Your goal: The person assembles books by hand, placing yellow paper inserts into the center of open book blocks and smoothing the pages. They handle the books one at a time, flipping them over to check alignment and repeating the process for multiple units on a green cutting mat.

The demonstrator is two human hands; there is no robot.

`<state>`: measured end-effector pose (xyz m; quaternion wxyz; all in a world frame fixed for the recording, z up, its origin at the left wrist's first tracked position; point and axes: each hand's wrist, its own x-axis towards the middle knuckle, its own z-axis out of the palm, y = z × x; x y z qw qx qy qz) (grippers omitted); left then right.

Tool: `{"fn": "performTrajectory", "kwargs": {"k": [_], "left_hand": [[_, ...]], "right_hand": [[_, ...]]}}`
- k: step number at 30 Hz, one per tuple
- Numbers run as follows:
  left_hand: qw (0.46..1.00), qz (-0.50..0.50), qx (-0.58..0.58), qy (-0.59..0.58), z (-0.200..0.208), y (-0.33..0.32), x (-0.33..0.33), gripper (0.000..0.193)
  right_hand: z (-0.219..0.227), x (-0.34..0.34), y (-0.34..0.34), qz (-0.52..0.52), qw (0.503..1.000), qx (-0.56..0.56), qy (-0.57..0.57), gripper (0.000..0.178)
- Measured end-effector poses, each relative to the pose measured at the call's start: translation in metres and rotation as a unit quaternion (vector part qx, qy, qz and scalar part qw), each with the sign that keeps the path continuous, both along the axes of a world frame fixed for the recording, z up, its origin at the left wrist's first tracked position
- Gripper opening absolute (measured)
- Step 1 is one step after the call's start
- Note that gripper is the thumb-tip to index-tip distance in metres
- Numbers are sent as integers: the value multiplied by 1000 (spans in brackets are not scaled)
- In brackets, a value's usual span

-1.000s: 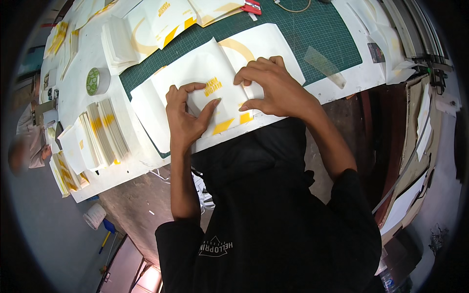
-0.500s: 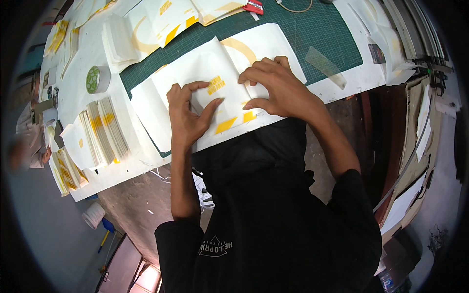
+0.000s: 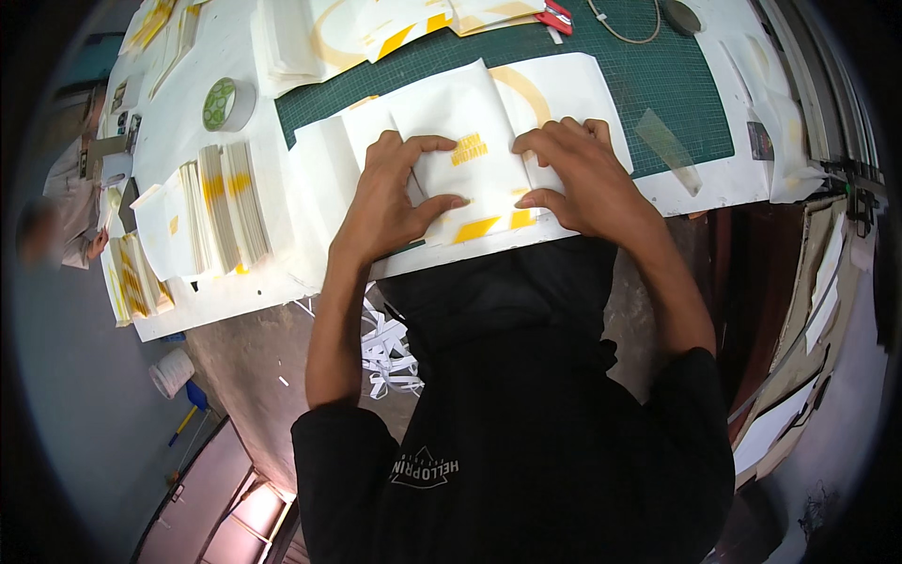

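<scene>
A white printed paper sheet (image 3: 437, 113) with creased panels, yellow lettering and yellow stripes lies before me at the table's near edge. My left hand (image 3: 395, 193) bends over the left side of its middle panel, index finger and thumb tips pressed on the paper. On the other side, my right hand (image 3: 587, 183) curls at the crease, its index finger and thumb touching the panel's right edge. Between the two hands the yellow lettering shows. Whether any fingers reach under the paper is hidden.
Beneath the sheet is a green cutting mat (image 3: 672, 103). A clear plastic strip (image 3: 669, 150) lies to the right, a red tool (image 3: 554, 16) at the back. Leftward are a tape roll (image 3: 228, 103) and stacked folded papers (image 3: 221, 207). Another person (image 3: 70, 207) is at far left.
The whole view has shifted, so the table sits farther right in it. Both hands stay on the same panel; the sheet's left part now covers the mat's near left corner.
</scene>
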<state>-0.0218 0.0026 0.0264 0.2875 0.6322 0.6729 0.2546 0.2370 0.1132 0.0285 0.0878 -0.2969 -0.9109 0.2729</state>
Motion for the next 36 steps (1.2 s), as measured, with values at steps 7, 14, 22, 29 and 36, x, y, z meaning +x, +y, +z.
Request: {"fn": "performTrajectory", "kwargs": {"k": [7, 14, 22, 29, 36], "left_hand": [[998, -53, -38, 14, 1, -3, -11, 79], [996, -93, 13, 10, -10, -5, -17, 83], [995, -100, 19, 8, -12, -6, -18, 84], [992, -105, 39, 54, -5, -8, -15, 82], [994, -97, 26, 34, -7, -8, -16, 81]], "right_hand": [[6, -1, 2, -5, 998, -40, -39, 55], [3, 0, 2, -8, 999, -35, -22, 56], [6, -2, 2, -11, 999, -40, -34, 54], [3, -2, -2, -16, 1000, -15, -12, 59], [6, -2, -2, -21, 999, -23, -18, 58]]}}
